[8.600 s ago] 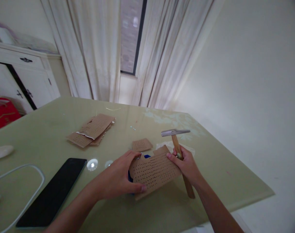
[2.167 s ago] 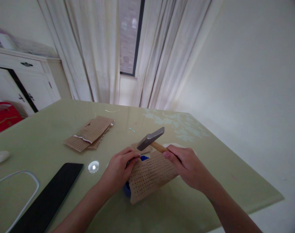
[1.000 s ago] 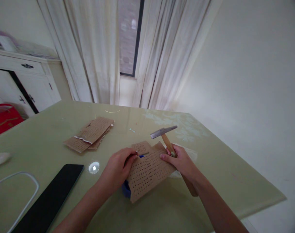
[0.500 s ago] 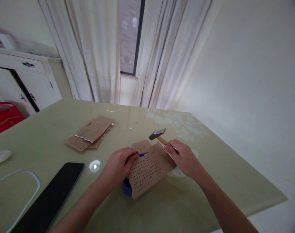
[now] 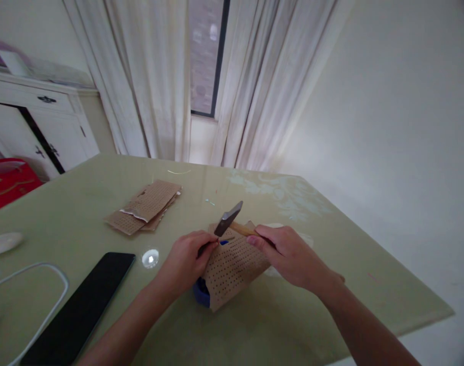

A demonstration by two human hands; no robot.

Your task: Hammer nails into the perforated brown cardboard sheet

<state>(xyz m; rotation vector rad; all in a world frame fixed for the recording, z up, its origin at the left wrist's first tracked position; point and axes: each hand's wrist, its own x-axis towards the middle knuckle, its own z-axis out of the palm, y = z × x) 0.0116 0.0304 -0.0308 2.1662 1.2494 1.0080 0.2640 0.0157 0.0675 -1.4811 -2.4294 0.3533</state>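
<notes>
My right hand [image 5: 283, 251] grips a hammer [image 5: 242, 229] by its wooden handle. The hammer's metal head is tilted and sits just above the fingertips of my left hand [image 5: 188, 256]. Thumb and finger of that left hand are pinched together at the upper left edge of a brown cardboard sheet [image 5: 232, 272] covered in rows of small holes; what they pinch is too small to make out. Under the sheet is a blue container [image 5: 202, 295], mostly hidden. Another piece of perforated cardboard [image 5: 213, 229] shows behind, partly covered by the hammer.
A stack of torn perforated cardboard [image 5: 146, 206] lies to the left on the glossy table [image 5: 285, 325]. Nearer are a clear round disc [image 5: 150, 258], a black flat device [image 5: 83, 305], a white cable [image 5: 60, 274] and a white mouse [image 5: 5, 244]. Small scraps [image 5: 209, 202] lie farther back.
The hammer has moved left and down, its head now close over my left fingertips. My left hand keeps its pinch in nearly the same place.
</notes>
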